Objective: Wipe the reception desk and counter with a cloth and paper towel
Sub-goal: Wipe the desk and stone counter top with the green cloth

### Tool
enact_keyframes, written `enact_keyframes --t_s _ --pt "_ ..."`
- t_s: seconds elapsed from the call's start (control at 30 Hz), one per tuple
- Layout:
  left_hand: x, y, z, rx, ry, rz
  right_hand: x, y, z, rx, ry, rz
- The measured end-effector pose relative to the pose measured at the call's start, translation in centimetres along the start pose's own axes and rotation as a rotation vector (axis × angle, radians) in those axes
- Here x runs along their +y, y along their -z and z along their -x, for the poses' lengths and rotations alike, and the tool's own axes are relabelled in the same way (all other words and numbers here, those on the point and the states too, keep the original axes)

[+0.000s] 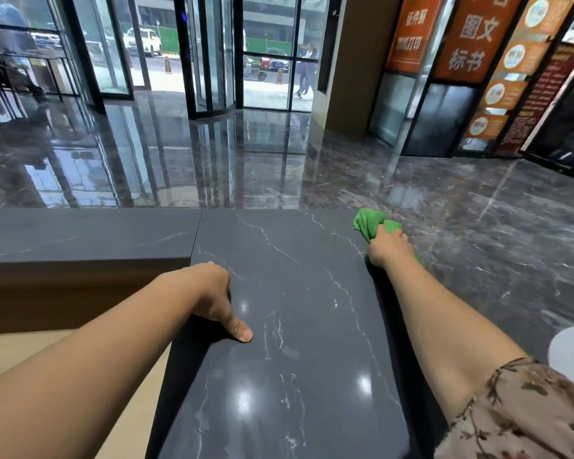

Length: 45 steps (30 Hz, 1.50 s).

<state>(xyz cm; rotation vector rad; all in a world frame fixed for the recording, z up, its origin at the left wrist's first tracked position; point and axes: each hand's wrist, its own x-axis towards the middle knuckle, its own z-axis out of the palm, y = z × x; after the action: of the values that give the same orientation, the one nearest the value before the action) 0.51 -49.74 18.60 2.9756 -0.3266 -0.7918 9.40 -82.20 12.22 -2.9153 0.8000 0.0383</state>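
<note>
Polished dark marble floor point(212, 167) lies beyond the desk. Dark grey, white-veined stone counter top point(295, 309) runs away from the viewer. Left hand point(212, 293) rests on the counter's left edge with the thumb flat on top. Its fingers drop over the side out of view, so its grip cannot be told. Right hand point(390, 248) is fisted tight round a bunched green cloth point(367, 221), which sits at the far right corner, touching the top's right edge. Assessment: cloth wiping along the counter's edge is in hand. Next move likely calls for drawing the cloth back across the top, where faint smears show nearer the viewer. No paper towel in view.
</note>
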Motion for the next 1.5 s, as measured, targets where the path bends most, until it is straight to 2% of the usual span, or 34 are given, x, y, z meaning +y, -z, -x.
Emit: enact_keyframes --t_s 0.23,0.47,0.67,0.8,0.9,1.0,1.1,1.2,1.37,1.5 --pt "0.6 0.8 -1.6 -0.076 0.044 -0.072 -2.9 0.5 -3.6 -0.022 0.051 -0.019" --pt "1.3 1.2 -2.8 -0.105 0.027 -0.204 -9.4 0.7 -5.8 -0.129 0.287 -0.071" --pt "1.2 1.2 -2.7 -0.122 0.036 -0.150 -14.0 -0.2 -0.3 -0.218 0.572 -0.158" --pt "0.9 1.2 -2.0 -0.059 0.030 -0.074 -12.6 -0.3 4.5 -0.276 0.690 -0.240" --pt "0.1 0.5 -0.9 0.003 0.018 -0.019 -9.9 -0.4 7.6 -0.273 0.744 -0.210" --pt "-1.0 -0.5 -0.1 0.063 -0.017 0.010 -6.1 -0.2 9.0 -0.217 0.698 -0.141" --pt "-1.8 -1.5 0.6 0.108 -0.043 0.060 -2.0 -0.1 8.7 -0.061 0.520 -0.070" --pt "-2.0 -1.9 1.3 0.157 -0.096 0.005 -1.0 0.0 7.0 0.056 0.345 -0.039" --pt "-2.8 -1.3 1.8 0.263 -0.189 -0.011 -6.4 -0.2 4.1 0.007 0.251 -0.066" --pt "-4.6 -0.8 2.0 0.367 -0.174 0.033 -13.7 -1.2 4.8 -0.060 0.391 0.011"
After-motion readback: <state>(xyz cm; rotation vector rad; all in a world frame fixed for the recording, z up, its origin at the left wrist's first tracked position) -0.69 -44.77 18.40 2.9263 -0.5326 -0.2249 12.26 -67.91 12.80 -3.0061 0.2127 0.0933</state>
